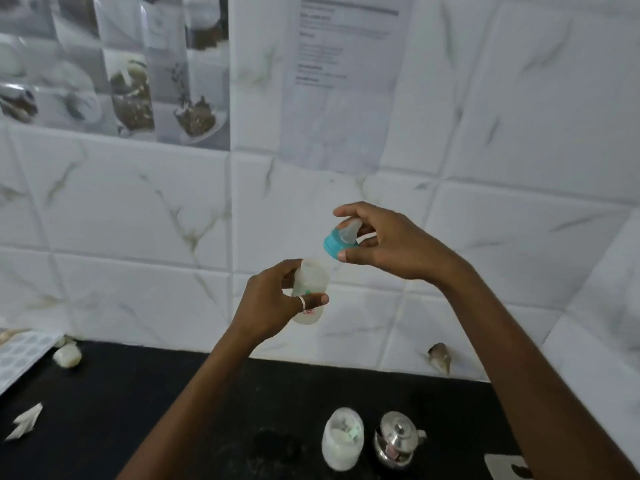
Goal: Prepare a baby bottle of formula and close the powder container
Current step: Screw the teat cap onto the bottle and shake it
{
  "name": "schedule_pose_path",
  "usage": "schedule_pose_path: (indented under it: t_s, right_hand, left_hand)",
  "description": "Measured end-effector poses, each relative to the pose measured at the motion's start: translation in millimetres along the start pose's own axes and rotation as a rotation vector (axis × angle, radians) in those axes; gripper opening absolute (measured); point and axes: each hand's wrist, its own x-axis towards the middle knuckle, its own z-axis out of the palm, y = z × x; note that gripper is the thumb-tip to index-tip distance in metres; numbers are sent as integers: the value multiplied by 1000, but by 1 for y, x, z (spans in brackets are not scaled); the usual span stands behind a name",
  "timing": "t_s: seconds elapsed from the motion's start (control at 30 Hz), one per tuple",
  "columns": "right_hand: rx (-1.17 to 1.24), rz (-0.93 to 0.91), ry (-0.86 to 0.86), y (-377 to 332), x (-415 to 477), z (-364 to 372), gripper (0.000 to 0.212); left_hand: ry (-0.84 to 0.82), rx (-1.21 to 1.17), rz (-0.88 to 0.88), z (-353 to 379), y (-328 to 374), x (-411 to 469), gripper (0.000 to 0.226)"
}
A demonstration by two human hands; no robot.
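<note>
My left hand (277, 299) grips a small translucent baby bottle (310, 289), held up in front of the tiled wall with its mouth uncovered and pointing up. Just above and to the right, my right hand (388, 244) holds the teal screw ring with its clear teat (337, 239), a short gap away from the bottle's mouth. Down on the black counter stands a clear plastic powder container (342, 439) holding white powder, its top open.
A small steel pot with a knobbed lid (398, 441) stands right of the powder container. A white lump (67, 355), a patterned sheet (20, 355) and crumpled paper (26, 420) lie at the left. The black counter (156, 393) meets the tiled wall.
</note>
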Motion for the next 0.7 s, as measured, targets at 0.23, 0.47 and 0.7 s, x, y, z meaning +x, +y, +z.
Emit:
schedule_pose_path:
  t_s: [0.23,0.47,0.7]
  right_hand:
    - [-33,-83,-159,-35,18,-38,56]
    - [-29,-109,-245,-45,30,-39,51]
    - [-54,-115,-281,-49,36,-35,44]
  left_hand:
    - [-17,50,59,-14,42,19,70]
    - [-4,67,82,-27,59,24,69]
    - [-7,89,62,-33,59,24,69]
